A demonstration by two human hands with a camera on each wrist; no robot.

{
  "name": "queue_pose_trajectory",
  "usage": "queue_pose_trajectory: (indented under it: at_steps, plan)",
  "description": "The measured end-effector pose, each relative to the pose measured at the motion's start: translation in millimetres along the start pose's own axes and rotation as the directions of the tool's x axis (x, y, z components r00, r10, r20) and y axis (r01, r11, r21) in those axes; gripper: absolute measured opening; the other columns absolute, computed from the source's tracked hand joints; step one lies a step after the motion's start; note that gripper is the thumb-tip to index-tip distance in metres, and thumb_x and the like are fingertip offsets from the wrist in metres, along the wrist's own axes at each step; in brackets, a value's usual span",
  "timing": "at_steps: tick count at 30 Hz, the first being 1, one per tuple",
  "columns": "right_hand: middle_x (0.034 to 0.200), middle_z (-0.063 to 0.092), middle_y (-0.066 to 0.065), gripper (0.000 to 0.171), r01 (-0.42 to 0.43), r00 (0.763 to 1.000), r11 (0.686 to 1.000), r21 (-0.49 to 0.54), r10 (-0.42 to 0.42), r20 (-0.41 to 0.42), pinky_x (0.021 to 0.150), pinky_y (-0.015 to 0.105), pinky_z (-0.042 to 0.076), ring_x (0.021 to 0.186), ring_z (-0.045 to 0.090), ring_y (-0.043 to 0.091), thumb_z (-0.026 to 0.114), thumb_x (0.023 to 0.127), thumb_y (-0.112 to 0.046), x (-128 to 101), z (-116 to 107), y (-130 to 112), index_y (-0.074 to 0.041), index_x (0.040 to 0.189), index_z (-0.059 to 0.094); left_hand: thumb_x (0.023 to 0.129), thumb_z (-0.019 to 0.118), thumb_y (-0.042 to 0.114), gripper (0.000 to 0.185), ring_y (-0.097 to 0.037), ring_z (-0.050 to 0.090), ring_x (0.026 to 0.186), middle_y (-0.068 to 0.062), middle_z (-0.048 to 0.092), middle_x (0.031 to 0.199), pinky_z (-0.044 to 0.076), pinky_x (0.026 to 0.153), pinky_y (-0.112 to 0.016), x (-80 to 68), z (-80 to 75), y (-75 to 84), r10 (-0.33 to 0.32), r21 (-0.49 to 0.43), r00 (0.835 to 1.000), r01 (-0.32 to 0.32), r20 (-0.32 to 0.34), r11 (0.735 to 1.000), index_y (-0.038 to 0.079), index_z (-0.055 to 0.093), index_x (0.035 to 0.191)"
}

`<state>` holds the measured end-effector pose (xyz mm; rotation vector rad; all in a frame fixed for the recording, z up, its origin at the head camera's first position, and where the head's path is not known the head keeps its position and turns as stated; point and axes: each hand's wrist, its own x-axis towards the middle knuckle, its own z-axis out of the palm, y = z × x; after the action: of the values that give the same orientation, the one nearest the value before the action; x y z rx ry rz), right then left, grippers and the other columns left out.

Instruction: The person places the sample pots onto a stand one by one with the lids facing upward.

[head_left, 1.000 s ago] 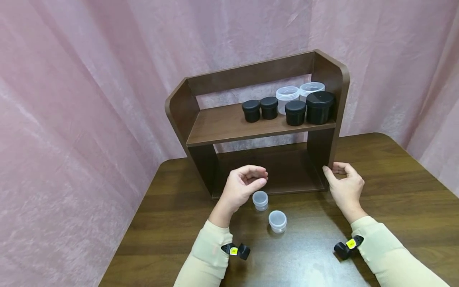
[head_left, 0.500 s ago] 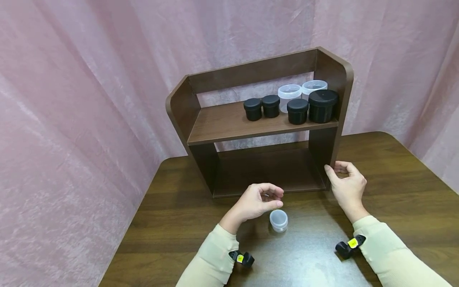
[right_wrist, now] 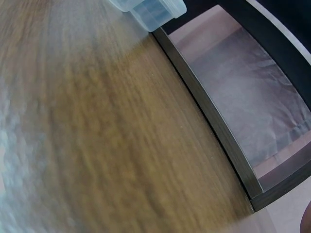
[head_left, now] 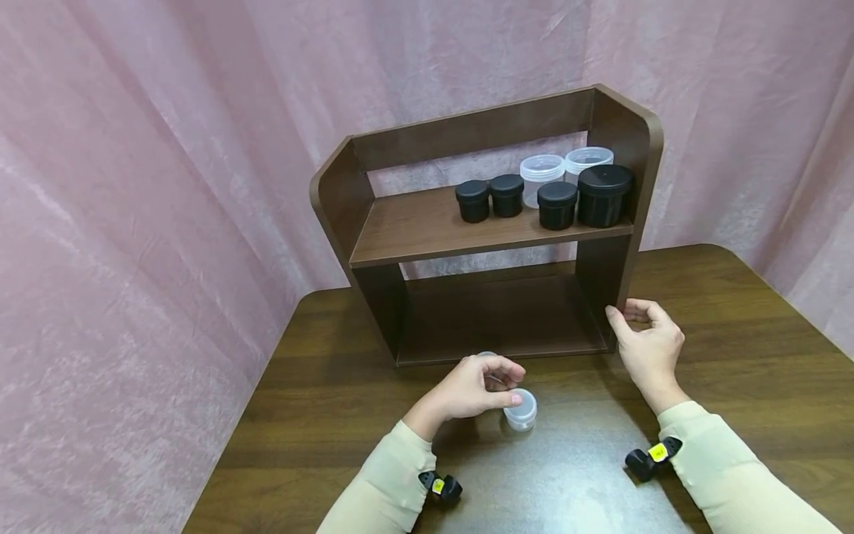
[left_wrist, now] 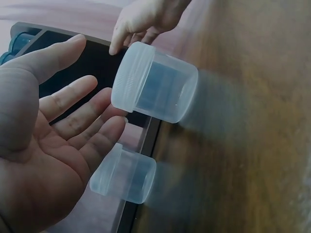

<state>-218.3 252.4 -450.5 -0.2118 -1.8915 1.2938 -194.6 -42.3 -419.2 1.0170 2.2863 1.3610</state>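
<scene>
Right now, line by line:

My left hand [head_left: 477, 389]: hovers over the two clear jars on the table, fingers loosely spread and gently curved. The left wrist view shows an open palm with the fingertips [left_wrist: 104, 136] just beside the jars — gripping nothing, as far as I can tell.

Near jar [head_left: 520, 409]: a small clear tub with its lid on, standing upright on the table just past my left thumb, toward my right.

Far jar [head_left: 488, 356]: mostly hidden behind my left fingers in the head view; the left wrist view shows it whole [left_wrist: 124, 174], just in front of the shelf's bottom edge.

Which way from my hands: both jars lie under and just ahead of my left hand — my right hand is well apart from them, so the left is the nearer one.

Axis: each jar is short and round, long axis vertical, lid up; no side of it points any special way.

My right hand [head_left: 646, 345]: rests at the lower right corner of the shelf [head_left: 427, 222], fingers curled, thumb and forefinger touching the side panel; whether it truly pinches the panel I cannot tell.

Shelf top: four black jars [head_left: 557, 205] and two clear ones [head_left: 539, 172] stand in a group at the right end.

Table [head_left: 734, 326]: dark wood.
</scene>
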Motion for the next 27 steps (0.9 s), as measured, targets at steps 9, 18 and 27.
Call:
queue_pose_trajectory:
  at_steps: [9, 18, 27]
  plan:
    - [0.085, 0.066, -0.001, 0.027, -0.008, 1.0, 1.0, -0.014, 0.008, 0.013, 0.057, 0.012, 0.038, 0.065, 0.053, -0.005, 0.077, 0.082, -0.027, 0, -2, -4, -0.005, 0.095, 0.07, 0.078, 0.081, 0.013, 0.05, -0.005, 0.061, 0.097, -0.008, 0.066, 0.114, 0.052, 0.086, -0.027, 0.2, 3.8, -0.1, -0.028, 0.018, 0.996, 0.027, 0.081, 0.999, 0.0, 0.061, 0.122]
    - [0.083, 0.065, -0.006, 0.027, -0.005, 1.0, 1.0, -0.006, 0.005, 0.007, 0.057, 0.013, 0.038, 0.065, 0.053, -0.005, 0.077, 0.081, -0.026, 1, -1, -4, -0.005, 0.095, 0.07, 0.076, 0.083, 0.013, 0.057, -0.001, 0.06, 0.097, 0.003, 0.065, 0.114, 0.047, 0.087, -0.018, 0.3, 9.1, 2.0, -0.035, 0.097, 0.99, 0.022, 0.139, 0.995, 0.001, 0.059, 0.125]
    - [0.085, 0.066, 0.003, 0.027, -0.008, 1.0, 1.0, -0.009, 0.009, 0.013, 0.058, 0.014, 0.037, 0.065, 0.053, -0.004, 0.077, 0.082, -0.026, 0, -2, -4, -0.004, 0.094, 0.069, 0.074, 0.085, 0.017, 0.06, 0.0, 0.06, 0.093, 0.008, 0.065, 0.11, 0.047, 0.084, -0.018, -0.6, 11.4, 0.2, -0.043, 0.147, 0.979, 0.014, 0.197, 0.989, 0.006, 0.059, 0.127]
